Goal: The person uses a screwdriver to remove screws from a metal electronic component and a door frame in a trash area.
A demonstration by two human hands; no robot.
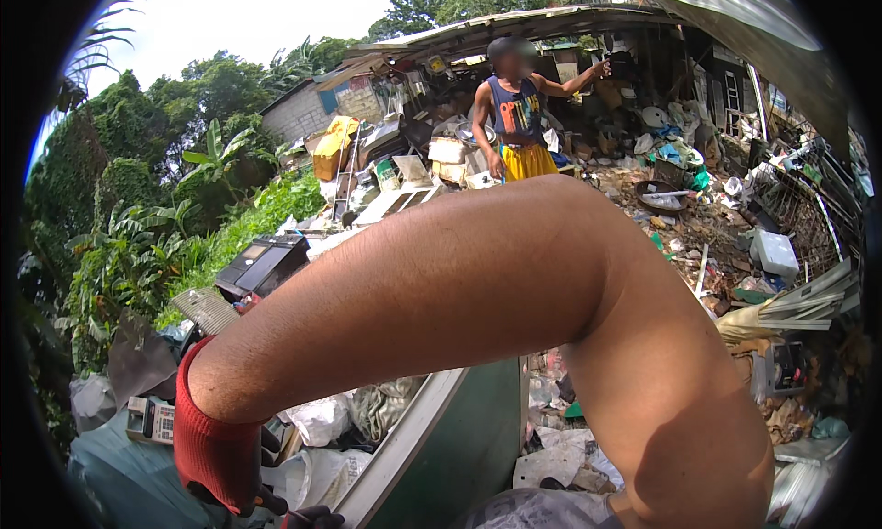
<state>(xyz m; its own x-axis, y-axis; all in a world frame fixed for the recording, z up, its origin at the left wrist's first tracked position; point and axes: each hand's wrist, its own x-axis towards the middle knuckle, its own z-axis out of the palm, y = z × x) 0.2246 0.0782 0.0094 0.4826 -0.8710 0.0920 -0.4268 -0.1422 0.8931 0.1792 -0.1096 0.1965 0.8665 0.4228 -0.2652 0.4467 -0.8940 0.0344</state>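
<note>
My right arm bends high across the view, its forearm reaching down to the lower left. On my right hand [223, 469] is a glove with a red cuff and dark fingers. The hand is beside a white plastic sack [317, 474]; its fingers are mostly hidden, so what it holds cannot be made out. Close by at the lower edge, part of my left hand [315, 518] shows in a dark glove, cut off by the frame. A green panel with a pale metal edge [459, 455] stands tilted just right of both hands.
A keypad device [152, 420] lies on blue-grey sheeting [115, 469] at left. Beyond my arm, a person [516, 111] in a dark tank top and yellow shorts stretches out an arm. Scrap heaps, a black appliance [265, 264] and a white box [774, 253] surround the area.
</note>
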